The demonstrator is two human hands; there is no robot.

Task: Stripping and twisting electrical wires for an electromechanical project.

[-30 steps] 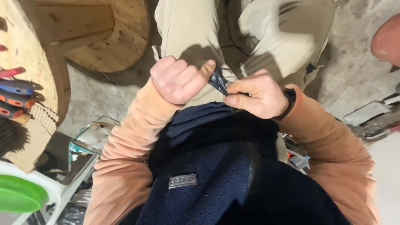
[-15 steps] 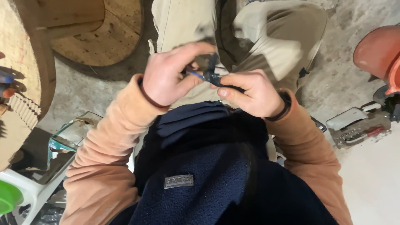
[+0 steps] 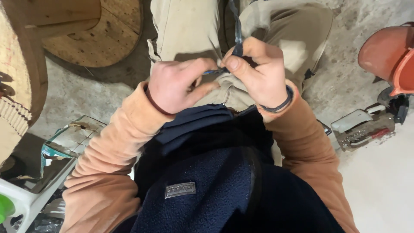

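Both my hands meet over my lap, above beige trousers [image 3: 185,30]. My right hand [image 3: 254,71] pinches a thin dark cable [image 3: 236,32] between thumb and forefinger; the cable runs up and away between my knees. My left hand [image 3: 174,84] is curled beside it, its fingertips gripping the cable's blue-grey end [image 3: 211,71] where the hands touch. A dark band sits on each wrist. My orange sleeves and navy fleece vest [image 3: 207,185] fill the lower frame.
A wooden cable spool [image 3: 86,34] lies on the concrete floor at upper left. An orange hard hat [image 3: 388,56] and a metal tool [image 3: 362,127] rest at right. A clear box [image 3: 71,138] and a white stand [image 3: 26,203] sit at lower left.
My hands have shifted slightly right and upward in view. The right hand now lifts the cable higher, and the left hand's fingers have closed on its end.
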